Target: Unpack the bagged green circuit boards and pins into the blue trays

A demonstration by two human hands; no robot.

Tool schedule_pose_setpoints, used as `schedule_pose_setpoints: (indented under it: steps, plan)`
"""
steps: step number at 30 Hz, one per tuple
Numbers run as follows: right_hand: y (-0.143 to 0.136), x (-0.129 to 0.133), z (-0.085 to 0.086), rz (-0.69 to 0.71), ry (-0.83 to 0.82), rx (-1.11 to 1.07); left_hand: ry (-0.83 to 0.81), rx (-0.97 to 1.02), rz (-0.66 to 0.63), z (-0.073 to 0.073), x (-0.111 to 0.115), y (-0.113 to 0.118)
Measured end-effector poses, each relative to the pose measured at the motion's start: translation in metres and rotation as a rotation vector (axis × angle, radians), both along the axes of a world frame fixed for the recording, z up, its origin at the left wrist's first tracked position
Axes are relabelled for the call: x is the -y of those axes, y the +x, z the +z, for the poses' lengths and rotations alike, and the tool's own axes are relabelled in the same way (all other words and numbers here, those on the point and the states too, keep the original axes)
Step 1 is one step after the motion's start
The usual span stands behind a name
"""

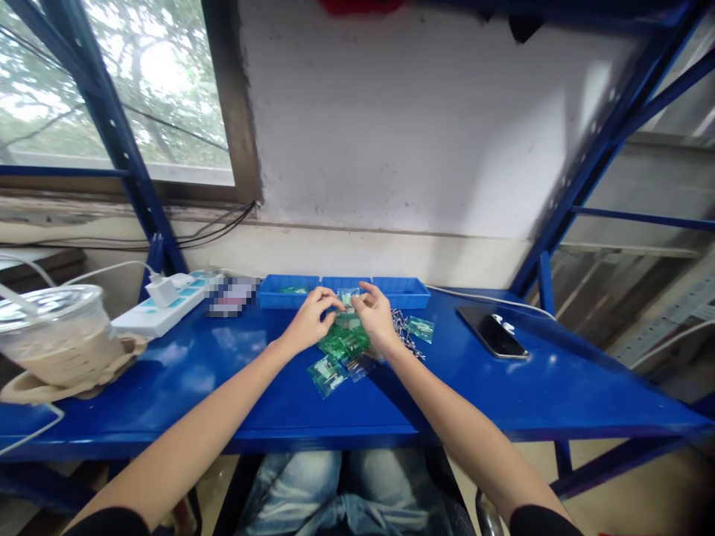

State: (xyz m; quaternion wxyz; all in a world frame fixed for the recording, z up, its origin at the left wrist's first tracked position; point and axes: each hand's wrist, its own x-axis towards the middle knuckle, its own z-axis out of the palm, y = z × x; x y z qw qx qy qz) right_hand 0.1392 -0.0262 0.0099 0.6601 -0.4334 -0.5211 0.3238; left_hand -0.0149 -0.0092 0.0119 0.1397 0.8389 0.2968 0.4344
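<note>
Your right hand point(377, 316) pinched a clear packet point(347, 298) near the green packets point(347, 342); whether your left hand point(311, 321) gripped it could not be determined. The packet seemed light, pliable, slippery, best held by its edges.

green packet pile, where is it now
In the head view, the green packet pile lies centrally, nearer than the blue bins and left of the metal pieces.

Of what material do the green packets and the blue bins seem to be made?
Green packets: probably thin, glossy plastic film, given the bright glints and see-through parts. Blue bins: likely smooth, rigid plastic, given their even colour; painted metal is possible.
</note>
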Motion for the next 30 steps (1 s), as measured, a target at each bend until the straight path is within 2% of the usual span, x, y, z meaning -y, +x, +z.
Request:
schedule_pose_setpoints:
  steps: [3, 5, 7, 9, 12, 15, 17, 21, 23, 25, 28, 30]
  plan:
    - [-0.001, 0.005, 0.001, -0.074, 0.106, 0.172, -0.348, 0.200, 0.003, -0.007, 0.002, 0.000]
    - [-0.002, 0.010, 0.004, -0.098, 0.230, 0.362, -0.661, 0.391, -0.074, -0.008, 0.002, 0.002]
    - [-0.003, 0.015, 0.006, -0.112, 0.353, 0.564, -0.906, 0.569, -0.169, -0.005, 0.003, 0.003]
    - [-0.004, 0.018, 0.006, -0.131, 0.425, 0.707, -1.036, 0.705, -0.209, -0.001, 0.003, 0.004]
    - [-0.003, 0.019, 0.005, -0.160, 0.450, 0.793, -1.095, 0.821, -0.192, 0.005, 0.002, 0.002]
    - [-0.003, 0.016, 0.002, -0.182, 0.437, 0.814, -1.039, 0.819, -0.154, 0.004, -0.002, -0.002]
    - [-0.003, 0.015, 0.000, -0.199, 0.395, 0.810, -0.901, 0.761, -0.104, 0.001, -0.004, -0.003]
    - [-0.005, 0.011, -0.001, -0.164, 0.201, 0.627, -0.402, 0.484, 0.029, -0.003, -0.001, -0.004]
    - [-0.005, 0.009, 0.001, -0.107, 0.088, 0.466, -0.147, 0.313, 0.051, -0.002, 0.005, -0.003]
    - [-0.005, 0.008, 0.003, -0.048, 0.009, 0.352, 0.015, 0.189, 0.036, 0.000, 0.011, -0.003]
    - [-0.005, 0.009, 0.004, 0.007, 0.016, 0.349, 0.048, 0.098, 0.035, 0.000, 0.015, 0.000]
    - [-0.006, 0.011, 0.004, 0.007, 0.096, 0.445, -0.067, 0.127, 0.064, -0.002, 0.013, 0.001]
